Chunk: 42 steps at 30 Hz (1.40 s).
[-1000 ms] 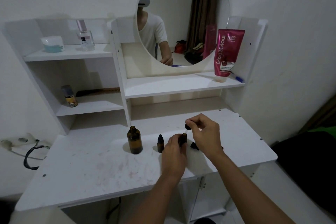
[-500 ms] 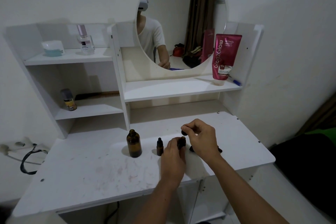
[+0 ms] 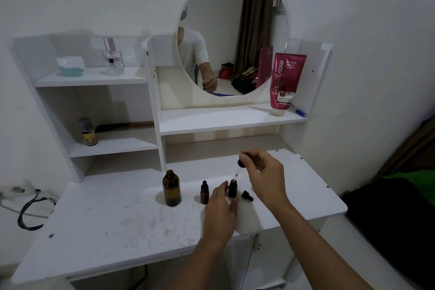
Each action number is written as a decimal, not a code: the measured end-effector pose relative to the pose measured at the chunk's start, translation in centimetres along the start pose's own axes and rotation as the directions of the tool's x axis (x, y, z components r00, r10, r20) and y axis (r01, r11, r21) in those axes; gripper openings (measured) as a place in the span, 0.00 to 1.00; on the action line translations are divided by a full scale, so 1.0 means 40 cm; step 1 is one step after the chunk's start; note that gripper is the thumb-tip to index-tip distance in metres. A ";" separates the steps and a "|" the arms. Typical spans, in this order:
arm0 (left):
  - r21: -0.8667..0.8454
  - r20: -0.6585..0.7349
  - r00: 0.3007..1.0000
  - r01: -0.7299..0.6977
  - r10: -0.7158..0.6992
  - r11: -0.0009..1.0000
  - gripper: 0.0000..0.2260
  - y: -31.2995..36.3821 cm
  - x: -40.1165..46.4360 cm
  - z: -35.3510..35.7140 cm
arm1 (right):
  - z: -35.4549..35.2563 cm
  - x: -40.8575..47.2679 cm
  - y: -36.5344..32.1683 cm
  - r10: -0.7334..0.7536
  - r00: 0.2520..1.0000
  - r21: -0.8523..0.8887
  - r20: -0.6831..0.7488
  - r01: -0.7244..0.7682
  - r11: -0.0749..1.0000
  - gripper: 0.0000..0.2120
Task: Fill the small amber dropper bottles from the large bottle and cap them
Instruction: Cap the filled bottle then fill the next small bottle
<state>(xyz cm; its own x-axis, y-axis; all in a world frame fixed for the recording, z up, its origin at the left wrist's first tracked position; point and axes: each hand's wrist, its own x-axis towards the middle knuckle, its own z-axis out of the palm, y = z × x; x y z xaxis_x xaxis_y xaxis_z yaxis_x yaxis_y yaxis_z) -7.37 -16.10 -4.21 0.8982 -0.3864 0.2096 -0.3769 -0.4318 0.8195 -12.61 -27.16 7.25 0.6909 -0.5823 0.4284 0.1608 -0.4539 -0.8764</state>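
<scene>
Dropper (image 3: 240,165) pinched in right fingers (image 3: 244,160); left fingers (image 3: 222,189) steady bottle (image 3: 233,188)

Both bare hands worked near the surface's front edge.
The left hand (image 3: 220,213) curled palm-down, fingers (image 3: 223,189) gripping; the right hand (image 3: 266,175) hung raised, fingertips pinched shut.

Glossy amber glass large bottle (image 3: 172,188), matt scuffed white laminate desktop (image 3: 113,223), shiny pink plastic tube (image 3: 285,82)

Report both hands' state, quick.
Left hand: closed around the small amber bottle, steadying it on the table.
Right hand: closed, pinching the dropper with its tip over that bottle's mouth.
</scene>
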 end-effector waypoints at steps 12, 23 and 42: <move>-0.127 0.014 1.000 -0.008 0.010 0.992 0.16 -0.084 -0.083 -0.205 | 0.113 -0.049 -0.102 -0.058 0.995 0.065 0.078 0.053 0.996 0.05; -0.318 -0.221 0.944 0.168 -0.246 0.933 0.28 -0.158 -0.042 -0.350 | 0.267 -0.038 -0.188 -0.046 0.987 0.218 0.156 0.011 0.976 0.06; -0.154 -0.226 0.960 0.135 -0.168 0.979 0.20 -0.195 0.004 -0.312 | 0.301 0.014 -0.181 -0.154 0.977 0.151 0.145 0.132 0.980 0.06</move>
<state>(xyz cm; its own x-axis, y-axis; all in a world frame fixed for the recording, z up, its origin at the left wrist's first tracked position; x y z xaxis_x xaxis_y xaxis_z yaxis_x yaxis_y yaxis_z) -1.44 -2.62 -3.90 0.9763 -0.1142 0.1838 -0.2127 -0.3491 0.9126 -4.91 -16.08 11.19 0.7530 -0.4014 0.5214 0.3547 -0.4198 -0.8354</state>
